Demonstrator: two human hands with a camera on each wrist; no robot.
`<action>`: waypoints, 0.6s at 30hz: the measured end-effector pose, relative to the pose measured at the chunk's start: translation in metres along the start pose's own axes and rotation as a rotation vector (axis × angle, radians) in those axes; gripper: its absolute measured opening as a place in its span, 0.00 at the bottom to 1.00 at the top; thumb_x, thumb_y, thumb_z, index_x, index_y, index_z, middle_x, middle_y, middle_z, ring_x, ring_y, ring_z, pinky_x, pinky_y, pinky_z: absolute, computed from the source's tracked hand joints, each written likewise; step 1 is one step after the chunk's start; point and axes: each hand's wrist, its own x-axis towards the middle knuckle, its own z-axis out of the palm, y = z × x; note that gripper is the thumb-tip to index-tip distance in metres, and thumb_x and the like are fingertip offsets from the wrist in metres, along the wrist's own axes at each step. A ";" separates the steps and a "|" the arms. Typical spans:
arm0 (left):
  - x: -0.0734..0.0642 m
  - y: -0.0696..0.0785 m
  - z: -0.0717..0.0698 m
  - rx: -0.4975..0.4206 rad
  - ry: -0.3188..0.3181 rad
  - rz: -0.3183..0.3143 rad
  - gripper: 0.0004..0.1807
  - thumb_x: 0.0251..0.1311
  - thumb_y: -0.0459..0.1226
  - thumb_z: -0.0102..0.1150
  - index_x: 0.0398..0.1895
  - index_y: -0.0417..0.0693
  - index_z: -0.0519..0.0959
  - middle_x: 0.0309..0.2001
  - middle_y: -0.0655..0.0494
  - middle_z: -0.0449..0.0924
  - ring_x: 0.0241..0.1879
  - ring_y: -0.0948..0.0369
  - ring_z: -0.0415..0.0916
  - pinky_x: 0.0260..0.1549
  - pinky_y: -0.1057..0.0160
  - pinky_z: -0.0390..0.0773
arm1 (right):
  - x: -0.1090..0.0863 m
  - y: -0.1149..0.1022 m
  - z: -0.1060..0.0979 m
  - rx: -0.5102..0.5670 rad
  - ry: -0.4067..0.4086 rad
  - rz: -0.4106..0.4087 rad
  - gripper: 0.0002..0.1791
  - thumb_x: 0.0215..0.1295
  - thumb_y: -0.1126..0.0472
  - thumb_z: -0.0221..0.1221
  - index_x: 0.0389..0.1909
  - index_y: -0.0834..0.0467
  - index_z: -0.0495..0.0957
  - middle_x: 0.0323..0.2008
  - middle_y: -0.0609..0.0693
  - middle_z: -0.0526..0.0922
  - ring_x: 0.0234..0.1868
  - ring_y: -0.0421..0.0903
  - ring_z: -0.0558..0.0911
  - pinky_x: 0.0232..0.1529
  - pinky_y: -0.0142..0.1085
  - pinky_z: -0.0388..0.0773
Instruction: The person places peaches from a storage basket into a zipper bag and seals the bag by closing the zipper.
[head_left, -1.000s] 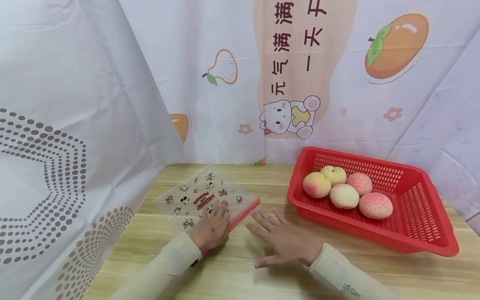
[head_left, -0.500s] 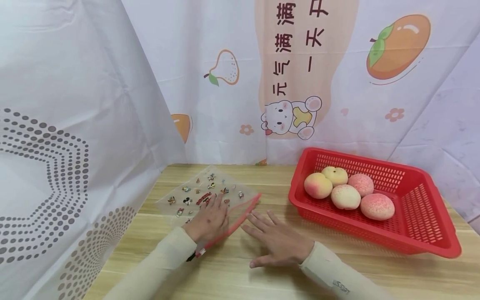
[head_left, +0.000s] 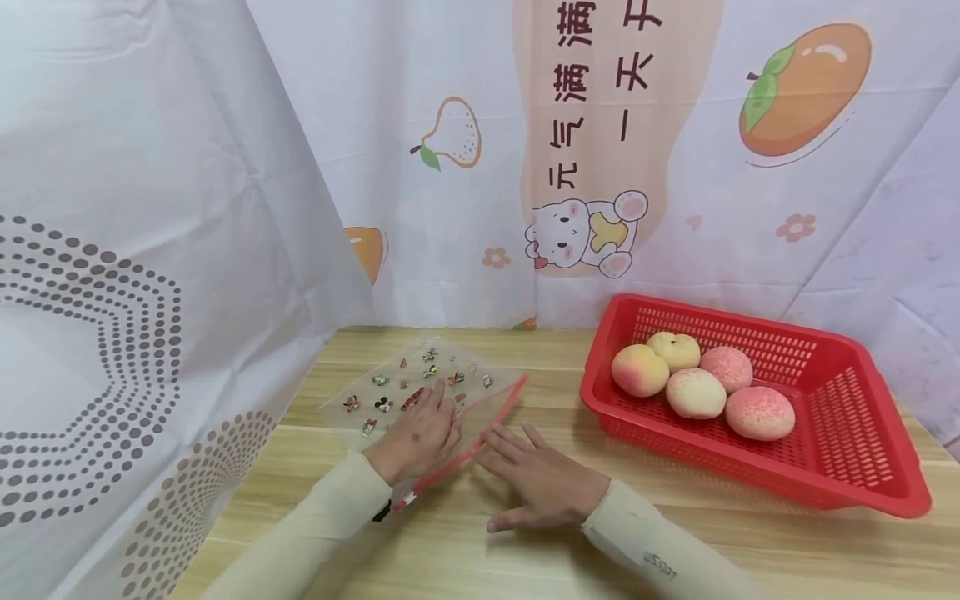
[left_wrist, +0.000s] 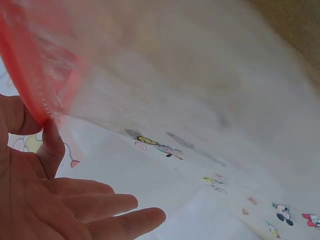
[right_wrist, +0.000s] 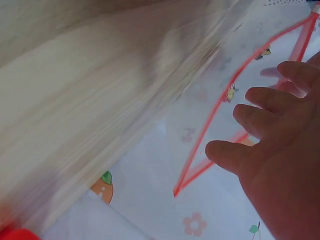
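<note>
A clear zip bag [head_left: 382,383] printed with small cartoon figures lies on the table, its red zip edge [head_left: 513,396] turned toward me. The red edge stands parted, so the bag's mouth gapes. My left hand [head_left: 416,437] is over the bag; in the left wrist view, its thumb and index finger pinch the red edge while the other fingers [left_wrist: 115,205] stretch out. My right hand [head_left: 543,483] has its fingers spread beside the mouth, fingertips at the red edge. Whether they touch it is unclear. A white slider [head_left: 408,498] sits at the near corner.
A red plastic basket [head_left: 720,467] stands at the right with several peaches [head_left: 760,413] in it. Behind the wooden table [head_left: 555,358] hangs a printed white cloth [head_left: 450,217]. Another cloth with grey dots [head_left: 202,250] hangs at the left.
The bag's mouth has parted and its near layer has lifted. My right hand has moved left to the red edge. My left hand has shifted slightly on the bag.
</note>
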 end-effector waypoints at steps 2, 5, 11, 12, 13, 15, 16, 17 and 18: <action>0.000 0.001 -0.001 0.001 0.016 0.013 0.12 0.76 0.38 0.43 0.32 0.42 0.68 0.68 0.19 0.54 0.69 0.30 0.55 0.65 0.39 0.62 | 0.002 0.000 0.001 -0.008 -0.003 0.001 0.47 0.64 0.31 0.57 0.77 0.53 0.58 0.78 0.56 0.53 0.78 0.50 0.50 0.74 0.58 0.44; 0.000 0.002 -0.002 0.005 0.034 0.023 0.12 0.76 0.37 0.45 0.32 0.41 0.68 0.68 0.19 0.55 0.69 0.31 0.56 0.65 0.39 0.63 | 0.003 -0.001 0.002 -0.021 -0.003 0.002 0.47 0.64 0.31 0.57 0.77 0.52 0.58 0.77 0.56 0.53 0.78 0.50 0.50 0.74 0.58 0.43; -0.001 0.004 -0.006 0.044 0.081 0.079 0.11 0.75 0.37 0.46 0.33 0.40 0.70 0.67 0.21 0.58 0.67 0.33 0.60 0.61 0.41 0.69 | 0.006 0.000 0.005 -0.032 -0.001 0.007 0.46 0.63 0.30 0.57 0.76 0.51 0.61 0.77 0.55 0.53 0.78 0.49 0.50 0.74 0.58 0.43; -0.001 0.004 -0.006 0.048 0.096 0.093 0.11 0.74 0.36 0.46 0.32 0.40 0.70 0.67 0.21 0.59 0.67 0.33 0.62 0.60 0.42 0.70 | 0.006 0.000 0.006 -0.032 -0.002 0.008 0.46 0.63 0.31 0.58 0.75 0.51 0.62 0.77 0.56 0.53 0.78 0.49 0.51 0.74 0.58 0.43; -0.002 0.004 -0.007 0.045 0.114 0.108 0.11 0.74 0.36 0.46 0.31 0.40 0.70 0.67 0.21 0.60 0.66 0.33 0.63 0.60 0.43 0.71 | 0.007 0.000 0.006 -0.032 -0.004 0.010 0.45 0.63 0.30 0.58 0.75 0.51 0.63 0.77 0.55 0.54 0.78 0.50 0.51 0.74 0.58 0.43; -0.002 0.005 -0.008 0.023 0.148 0.134 0.12 0.74 0.34 0.46 0.29 0.42 0.68 0.67 0.21 0.60 0.65 0.32 0.64 0.59 0.43 0.71 | 0.007 0.000 0.007 -0.031 -0.012 0.014 0.45 0.63 0.30 0.57 0.74 0.51 0.64 0.77 0.55 0.54 0.78 0.51 0.51 0.74 0.58 0.44; -0.002 0.005 -0.009 0.012 0.163 0.146 0.12 0.74 0.34 0.46 0.28 0.42 0.67 0.66 0.21 0.60 0.65 0.32 0.64 0.59 0.43 0.71 | 0.007 0.000 0.007 -0.030 -0.017 0.016 0.44 0.63 0.30 0.57 0.74 0.51 0.64 0.77 0.55 0.55 0.78 0.51 0.52 0.74 0.58 0.44; -0.002 0.005 -0.010 -0.004 0.175 0.151 0.12 0.73 0.33 0.46 0.28 0.43 0.67 0.67 0.21 0.60 0.65 0.32 0.64 0.58 0.43 0.72 | 0.007 0.000 0.007 -0.030 -0.024 0.018 0.44 0.63 0.30 0.57 0.74 0.51 0.65 0.77 0.55 0.56 0.77 0.52 0.52 0.74 0.58 0.45; -0.002 0.005 -0.010 -0.028 0.184 0.154 0.11 0.72 0.33 0.46 0.28 0.44 0.66 0.67 0.21 0.59 0.65 0.32 0.63 0.58 0.43 0.72 | 0.007 0.000 0.007 -0.029 -0.031 0.019 0.44 0.63 0.30 0.57 0.74 0.51 0.65 0.76 0.56 0.57 0.77 0.53 0.53 0.73 0.58 0.46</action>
